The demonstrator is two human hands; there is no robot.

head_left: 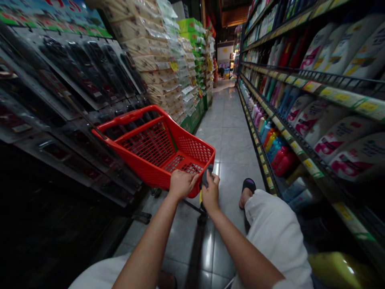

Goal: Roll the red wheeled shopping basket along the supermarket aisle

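Observation:
A red plastic shopping cart (140, 162) stands tilted in the view, with nothing visible in its basket. My left hand (181, 184) is closed at the cart's near side, its fingers curled by the lower corner. Just right of it, my right hand (211, 194) pinches a dark grey, cloth-like piece (207, 177) against that same corner. What kind of thing the dark piece is, I cannot make out. Under the corner, a castor (202, 218) rests on the floor.
Packaged goods hang on a rack (99, 76) at left. Behind it rise stacked tissue packs (156, 68) and green cartons. Shelves of bottles (339, 140) line the right side. My slippered foot (248, 186) is on the grey tiled floor (225, 120) of the aisle.

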